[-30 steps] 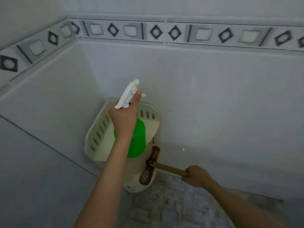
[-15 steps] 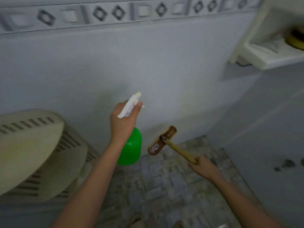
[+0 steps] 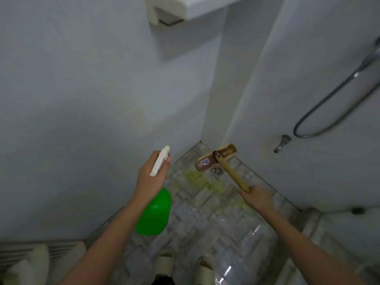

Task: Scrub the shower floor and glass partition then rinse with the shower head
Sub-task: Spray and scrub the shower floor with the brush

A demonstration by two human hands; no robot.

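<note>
My left hand [image 3: 151, 178] grips a green spray bottle [image 3: 155, 212] by its white trigger head, nozzle pointing up and away. My right hand [image 3: 256, 197] holds the wooden handle of a scrub brush [image 3: 216, 158], whose brown head hangs above the far corner of the grey tiled shower floor [image 3: 205, 223]. A yellow-green patch of cleaner [image 3: 205, 183] lies on the tiles near the round drain [image 3: 217, 170]. A grey shower hose [image 3: 333, 112] loops down the right wall.
A small tap [image 3: 282, 142] sticks out of the right wall. A cream shelf [image 3: 181, 9] hangs high in the corner. A slatted cream rack [image 3: 30, 262] sits at the bottom left. My feet in pale slippers [image 3: 164, 264] stand on the floor.
The view has swung right and down from the corner rack to the shower floor. Both hands kept their grips; the brush now points at the far corner.
</note>
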